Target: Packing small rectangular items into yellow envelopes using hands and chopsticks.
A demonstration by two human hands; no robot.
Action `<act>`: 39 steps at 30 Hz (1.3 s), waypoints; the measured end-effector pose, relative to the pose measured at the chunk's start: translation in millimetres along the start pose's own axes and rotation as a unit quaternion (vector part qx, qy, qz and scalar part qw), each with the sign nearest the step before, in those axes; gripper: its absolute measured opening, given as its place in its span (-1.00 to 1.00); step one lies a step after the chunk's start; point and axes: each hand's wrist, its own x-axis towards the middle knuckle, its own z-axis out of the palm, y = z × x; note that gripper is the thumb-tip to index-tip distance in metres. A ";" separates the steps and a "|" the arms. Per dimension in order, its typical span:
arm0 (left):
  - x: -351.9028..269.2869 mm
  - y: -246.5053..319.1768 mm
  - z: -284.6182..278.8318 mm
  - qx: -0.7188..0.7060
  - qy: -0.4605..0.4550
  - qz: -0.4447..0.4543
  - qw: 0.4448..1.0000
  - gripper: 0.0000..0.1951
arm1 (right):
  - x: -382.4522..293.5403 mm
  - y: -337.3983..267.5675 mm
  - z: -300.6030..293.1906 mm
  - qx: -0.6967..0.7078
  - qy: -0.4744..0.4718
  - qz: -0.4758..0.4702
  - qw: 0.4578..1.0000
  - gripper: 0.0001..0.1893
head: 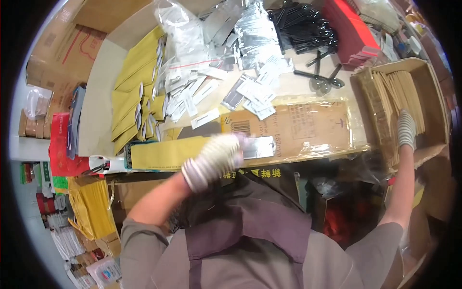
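Note:
My left hand [218, 157], in a striped knitted glove and blurred, is over the front of the worktable, by the right end of a yellow padded envelope [162, 153]. A shiny silvery packet [261, 147] lies at its fingertips, on a flat taped cardboard piece [310, 126]; whether the fingers grip it cannot be told. At the far right my right hand [406, 130], gloved alike, reaches into an open cardboard box [435, 133]. Its fingers touch upright brown kraft envelopes or sleeves [408, 90]; their grip is hidden.
Yellow padded envelopes [135, 79] stand stacked at left. Small white printed packets [196, 99] lie mid-table. Behind are a clear plastic bag [184, 32], silvery packets [256, 36], black plastic spoons [303, 27] and red card pieces [352, 32]. Yellow sacks [92, 207] hang below left.

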 end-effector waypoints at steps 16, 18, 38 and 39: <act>161.4 -30.8 -29.8 -0.095 0.024 -0.171 0.980 -0.63 | -61.8 -201.3 -19.9 0.146 -0.007 -0.224 0.964 -0.68; 138.5 -84.5 -36.9 -0.299 0.008 -0.248 0.921 -0.65 | -57.8 -245.6 -25.6 0.051 -0.103 -0.176 0.978 -0.63; 39.8 -109.5 -79.3 -0.134 0.058 -0.122 0.982 -0.51 | -80.2 -198.3 29.2 0.553 -0.144 -0.160 0.805 -0.84; 31.4 -94.5 -71.2 -0.141 0.052 -0.123 0.981 -0.51 | -100.9 -206.3 20.5 0.605 -0.152 -0.157 0.766 -0.81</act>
